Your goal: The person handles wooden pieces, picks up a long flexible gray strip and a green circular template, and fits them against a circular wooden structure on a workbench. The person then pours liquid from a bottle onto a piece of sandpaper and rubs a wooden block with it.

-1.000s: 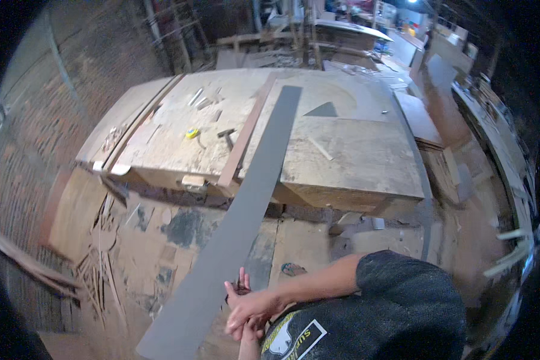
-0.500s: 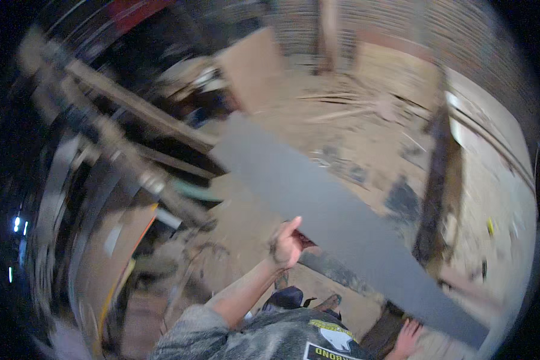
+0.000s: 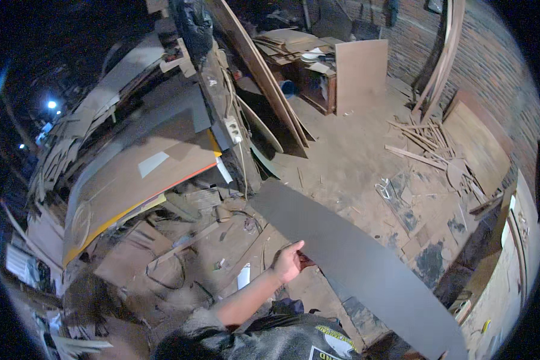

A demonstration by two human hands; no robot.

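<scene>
A long grey board (image 3: 354, 264) slants from the middle of the view down to the bottom right, held clear of the littered floor. My left hand (image 3: 288, 263) grips its near-left edge, thumb on top and fingers underneath. Only a small tip of my right hand (image 3: 443, 354) shows at the board's edge by the bottom of the view; how its fingers are set is hidden.
Leaning boards and a post with a power strip (image 3: 233, 129) stand ahead-left, above stacked sheets (image 3: 144, 180). A cabinet (image 3: 313, 90) and upright panel (image 3: 361, 78) stand behind. Wood strips (image 3: 420, 135) lie by the brick wall. The workbench (image 3: 513, 252) is at the right.
I have turned from the workbench toward the leaning boards, carrying the grey board. The bench is now at the right. My left hand keeps its grip; my right hand has slipped mostly out of view.
</scene>
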